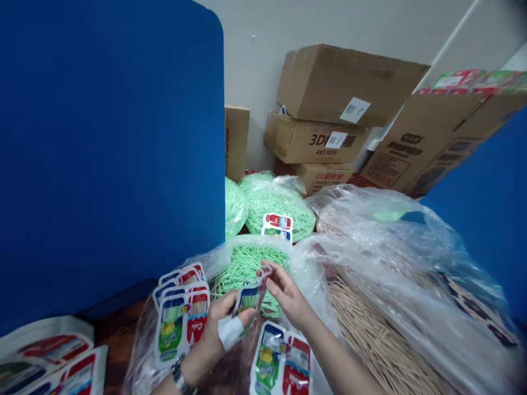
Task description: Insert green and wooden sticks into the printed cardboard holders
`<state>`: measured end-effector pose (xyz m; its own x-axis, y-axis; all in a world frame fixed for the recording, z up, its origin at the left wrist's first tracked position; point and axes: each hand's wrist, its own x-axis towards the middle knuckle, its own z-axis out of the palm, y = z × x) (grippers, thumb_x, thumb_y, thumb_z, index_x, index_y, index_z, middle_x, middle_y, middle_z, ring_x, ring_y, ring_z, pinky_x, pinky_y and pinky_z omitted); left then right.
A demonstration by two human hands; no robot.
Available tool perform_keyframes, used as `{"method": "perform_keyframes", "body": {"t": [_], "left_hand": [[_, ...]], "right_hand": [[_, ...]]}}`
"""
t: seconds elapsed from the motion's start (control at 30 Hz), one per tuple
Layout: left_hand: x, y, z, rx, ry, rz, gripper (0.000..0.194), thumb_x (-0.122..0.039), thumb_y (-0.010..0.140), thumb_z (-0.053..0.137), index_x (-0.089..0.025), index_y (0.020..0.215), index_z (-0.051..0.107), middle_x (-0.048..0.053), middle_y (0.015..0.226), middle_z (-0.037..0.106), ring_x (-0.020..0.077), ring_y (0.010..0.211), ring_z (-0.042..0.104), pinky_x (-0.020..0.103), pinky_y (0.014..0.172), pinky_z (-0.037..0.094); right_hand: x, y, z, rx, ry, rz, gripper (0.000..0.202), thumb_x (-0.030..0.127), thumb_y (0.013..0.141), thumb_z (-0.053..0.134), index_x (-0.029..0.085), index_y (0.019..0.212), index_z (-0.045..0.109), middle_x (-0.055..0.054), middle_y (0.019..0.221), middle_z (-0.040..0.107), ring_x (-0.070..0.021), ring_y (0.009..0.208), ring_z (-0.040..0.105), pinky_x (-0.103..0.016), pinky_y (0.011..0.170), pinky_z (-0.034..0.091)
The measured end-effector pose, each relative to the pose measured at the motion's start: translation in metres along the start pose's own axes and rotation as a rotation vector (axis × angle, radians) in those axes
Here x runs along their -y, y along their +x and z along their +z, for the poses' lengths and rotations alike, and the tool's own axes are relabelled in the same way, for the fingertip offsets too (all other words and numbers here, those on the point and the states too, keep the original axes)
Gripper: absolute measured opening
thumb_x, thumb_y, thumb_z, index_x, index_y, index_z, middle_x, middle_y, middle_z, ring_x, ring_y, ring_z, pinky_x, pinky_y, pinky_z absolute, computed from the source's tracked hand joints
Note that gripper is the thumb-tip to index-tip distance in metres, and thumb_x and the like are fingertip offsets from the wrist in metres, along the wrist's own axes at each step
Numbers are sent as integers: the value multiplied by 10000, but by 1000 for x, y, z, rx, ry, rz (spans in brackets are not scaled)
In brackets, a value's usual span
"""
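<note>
My left hand [224, 321], with white tape at the thumb and a metal watch on the wrist, grips a small printed packet [249, 299] with green sticks showing in its window. My right hand [286, 293] pinches the upper right edge of the same packet. Just behind both hands lie loose green sticks [242, 266] in an open clear bag. A stack of packets printed with green and red bottles [171, 329] lies left of my left hand. Below my hands is another such packet [265, 359]. Brown sticks [370, 329] fill a clear bag on the right.
Tied bags of green sticks [280, 203] stand behind, one with a packet [278, 222] on it. Cardboard boxes [329, 137] are stacked by the wall. Blue panels rise at the left [111, 142] and right [481, 203]. More packets [78, 373] lie at the lower left.
</note>
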<state>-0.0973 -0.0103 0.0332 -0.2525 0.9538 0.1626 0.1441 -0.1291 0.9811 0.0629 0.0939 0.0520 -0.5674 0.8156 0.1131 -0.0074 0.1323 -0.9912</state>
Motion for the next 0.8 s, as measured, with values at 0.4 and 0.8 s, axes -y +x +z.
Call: {"method": "perform_keyframes", "body": {"t": [0.4,0.8], "left_hand": [[11,-13,-8,-199,-222,-40,272,-224,672,762,-183,867,577,85,1114,589,224,957,616,306,784,508],[8,-61,-58,199,-20,-397,227,-275,736,716,-118,896,674,47,814,723,197,735,640,260,670,506]], "right_hand": [[-10,-21,18,-174,-168,-61,203,397,899,545,204,882,488,38,707,464,-114,622,451,-229,574,376],[-35,-70,55,88,-324,23,216,330,931,465,199,1100,501,-19,825,616,-153,699,586,-247,627,468]]}}
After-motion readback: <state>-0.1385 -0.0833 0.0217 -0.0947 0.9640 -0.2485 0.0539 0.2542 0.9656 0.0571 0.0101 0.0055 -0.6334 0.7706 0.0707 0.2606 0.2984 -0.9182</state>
